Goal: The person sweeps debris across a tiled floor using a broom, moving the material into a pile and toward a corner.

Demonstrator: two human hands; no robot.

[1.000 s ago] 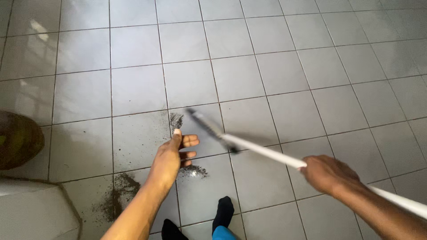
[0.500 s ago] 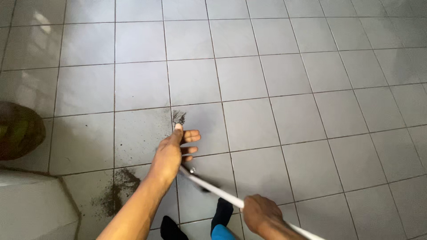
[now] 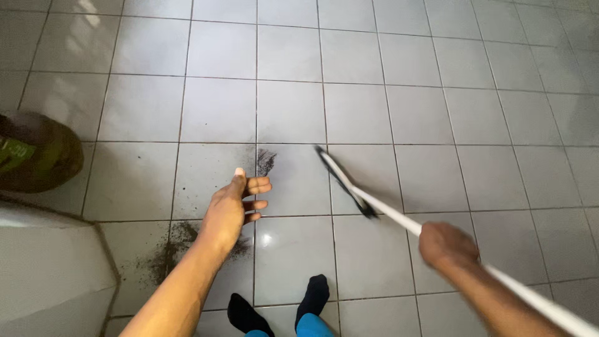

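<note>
Right hand (image 3: 448, 246) grips white handle of floor squeegee (image 3: 374, 203); black blade rests on grey tiled floor (image 3: 399, 100). Left hand (image 3: 229, 209) open, fingers loosely spread, holding nothing, above dark dirt patch (image 3: 168, 249).

We look down on a pale tiled floor (image 3: 399, 81) in soft, even daylight, moderately bright, with a cool grey cast. Brighter patches of glare lie on the tiles at the far left, and a small gleam sits on the near tile just ahead of the black-socked feet (image 3: 277, 309). Shadows are faint and diffuse; we see none with a hard edge. The whole frame is slightly soft. The blade (image 3: 343, 181) at the end of the white pole (image 3: 449, 246) smears with motion blur, as does the right hand (image 3: 446, 246). The left hand (image 3: 234, 206) reads a little sharper. Tile lines bow gently toward the edges, and the far right corner looks hazy.
</note>
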